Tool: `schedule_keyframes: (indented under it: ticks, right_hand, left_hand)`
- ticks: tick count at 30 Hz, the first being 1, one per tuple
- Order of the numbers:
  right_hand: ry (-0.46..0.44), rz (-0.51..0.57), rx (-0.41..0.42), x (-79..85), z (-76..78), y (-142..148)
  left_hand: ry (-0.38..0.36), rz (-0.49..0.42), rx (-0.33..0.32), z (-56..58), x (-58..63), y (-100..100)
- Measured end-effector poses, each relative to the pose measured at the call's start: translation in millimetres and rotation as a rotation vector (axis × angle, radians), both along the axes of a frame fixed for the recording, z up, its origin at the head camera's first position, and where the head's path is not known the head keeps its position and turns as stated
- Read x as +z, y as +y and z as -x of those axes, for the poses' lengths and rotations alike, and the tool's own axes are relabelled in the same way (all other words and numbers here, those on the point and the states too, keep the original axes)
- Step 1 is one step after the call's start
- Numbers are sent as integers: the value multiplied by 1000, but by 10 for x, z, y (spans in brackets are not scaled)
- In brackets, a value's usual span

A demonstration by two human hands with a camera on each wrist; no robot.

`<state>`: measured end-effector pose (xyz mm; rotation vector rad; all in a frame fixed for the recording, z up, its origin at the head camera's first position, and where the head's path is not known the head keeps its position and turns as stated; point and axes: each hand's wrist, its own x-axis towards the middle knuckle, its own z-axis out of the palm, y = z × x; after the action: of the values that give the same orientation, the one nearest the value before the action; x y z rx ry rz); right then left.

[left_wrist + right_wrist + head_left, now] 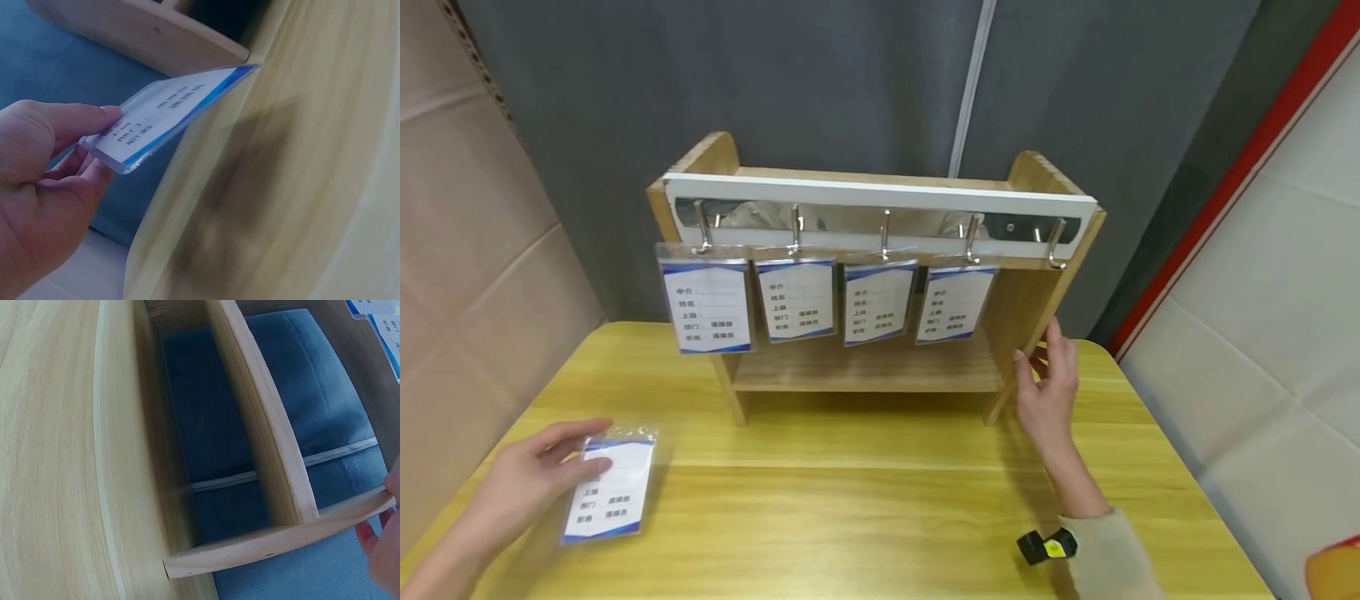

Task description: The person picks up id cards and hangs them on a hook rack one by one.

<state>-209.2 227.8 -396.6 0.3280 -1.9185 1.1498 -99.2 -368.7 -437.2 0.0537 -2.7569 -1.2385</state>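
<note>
A clear-sleeved name badge (613, 492) with blue corners and printed lines is pinched by my left hand (538, 475), held above the table at the lower left. In the left wrist view the thumb of my left hand (53, 156) lies across the printed face of the badge (169, 115). At the right, my right hand (1051, 387) grips the side panel of a wooden shelf (872, 367), thumb and fingers on either side of its edge. The right wrist view shows that side panel (275, 544) with part of my right hand (384, 544) at the frame's edge.
A white hook rail (880, 187) runs across the shelf's top front. Several similar badges (707, 308) hang from its hooks; the rightmost hook (1055, 243) carries none. Beneath stands a yellow wood-grain table (850, 517), with a grey partition (850, 83) behind.
</note>
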Motion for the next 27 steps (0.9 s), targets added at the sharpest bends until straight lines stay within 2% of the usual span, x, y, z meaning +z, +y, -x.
schedule_keyframes:
  ticks: [4,7,11,14,17,22,27]
  right_hand:
    - [15,8,2,115,-93,-81]
    - [15,6,6,232,-186,-164]
    - [8,-3,1,171,-136,-136]
    - [2,8,-9,62,-45,-58]
    - [3,16,-14,18,-10,-16]
    - [2,2,-27,7,-2,-16]
    - [4,-15,-33,-9,13,-26]
  left_hand:
    - [27,-12,-20,-7,78,170]
    - [69,-41,-69,-20,131,305]
    - [116,-62,-126,-11,208,475]
    - [150,-55,-161,31,261,589]
    - [202,-56,-209,71,289,703]
    - [296,-65,-274,117,266,884]
    - [319,-85,-302,154,243,1048]
